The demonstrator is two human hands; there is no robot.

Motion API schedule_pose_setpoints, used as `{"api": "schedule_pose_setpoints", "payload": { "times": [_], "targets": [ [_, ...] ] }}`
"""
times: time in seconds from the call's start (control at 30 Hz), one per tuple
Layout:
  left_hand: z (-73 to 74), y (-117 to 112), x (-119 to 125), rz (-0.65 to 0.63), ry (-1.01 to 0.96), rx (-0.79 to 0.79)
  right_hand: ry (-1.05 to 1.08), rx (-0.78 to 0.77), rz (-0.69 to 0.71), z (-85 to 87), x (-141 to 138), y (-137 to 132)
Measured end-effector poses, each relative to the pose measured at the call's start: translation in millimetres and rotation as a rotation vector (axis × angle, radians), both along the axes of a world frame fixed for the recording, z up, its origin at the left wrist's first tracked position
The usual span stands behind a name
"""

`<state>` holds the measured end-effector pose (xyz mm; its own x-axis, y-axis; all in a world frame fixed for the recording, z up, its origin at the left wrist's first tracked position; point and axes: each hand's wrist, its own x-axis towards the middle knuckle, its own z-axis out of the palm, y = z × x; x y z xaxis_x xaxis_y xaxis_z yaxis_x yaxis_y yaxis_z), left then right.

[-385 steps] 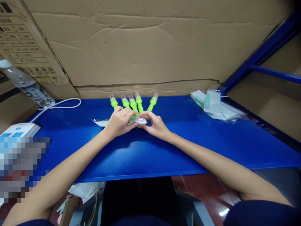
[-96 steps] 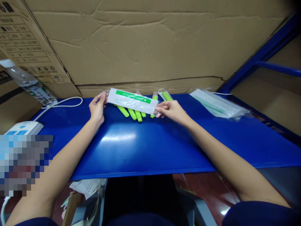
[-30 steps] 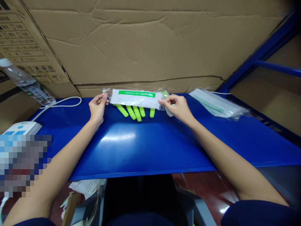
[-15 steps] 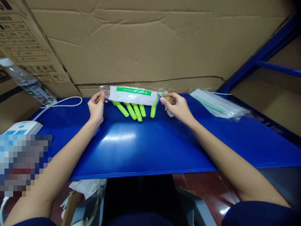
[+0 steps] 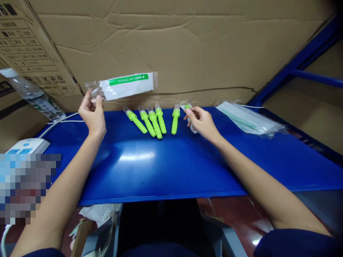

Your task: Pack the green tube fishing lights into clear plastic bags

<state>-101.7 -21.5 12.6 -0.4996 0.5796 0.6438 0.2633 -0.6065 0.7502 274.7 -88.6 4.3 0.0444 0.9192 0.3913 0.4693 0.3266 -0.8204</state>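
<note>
My left hand (image 5: 92, 114) pinches the left end of a clear plastic bag (image 5: 155, 80) with a white card labelled FISHING NET LIGHT (image 5: 128, 89). The bag is raised above the table and tilts up to the right. My right hand (image 5: 199, 119) is over the table with its fingers curled and drawn together; what they grip, if anything, is hidden. Just behind its fingers shows a green light (image 5: 187, 106) with white and clear wrapping (image 5: 193, 129), mostly covered by the hand. Between the hands lie several green lights (image 5: 157, 125) with clear tips, one (image 5: 174, 123) set apart at the right.
More bagged cards (image 5: 241, 117) lie on the blue table (image 5: 171, 171) at the right. A water bottle (image 5: 34, 94), a white cable (image 5: 69, 117) and a power strip (image 5: 32, 146) are at the left. Cardboard (image 5: 182, 50) stands behind; a blue frame (image 5: 289, 60) rises at the right.
My left hand has moved left and up with the bag, uncovering the tips of the green lights. My right hand has let go of the bag's right end and stayed nearly in place.
</note>
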Motion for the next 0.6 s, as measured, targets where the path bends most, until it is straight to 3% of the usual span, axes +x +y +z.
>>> {"api": "schedule_pose_setpoints", "payload": {
  "times": [0.13, 0.23, 0.37, 0.43, 0.53, 0.6],
  "targets": [
    [5.6, -5, 0, 0.087, 0.088, 0.007, -0.004, -0.004, -0.003, -0.7, -1, 1],
    [15.5, -22, 6, 0.170, 0.181, 0.042, -0.014, -0.004, -0.003, -1.2, -1, 1],
    [29.6, -53, 19, 0.306, 0.471, 0.264, -0.026, -0.002, 0.009, -1.4, -2, -1],
    [32.2, -63, 27, 0.383, 0.558, 0.478, -0.034, -0.002, 0.012, -1.8, -2, -1],
    [28.2, -69, 44, 0.374, 0.729, 0.687, -0.063, -0.005, 0.041, -2.6, -4, -1],
    [21.0, -72, 58, 0.268, 0.889, 0.697, -0.075, -0.026, 0.101, -2.3, -7, -3]
  ]
}}
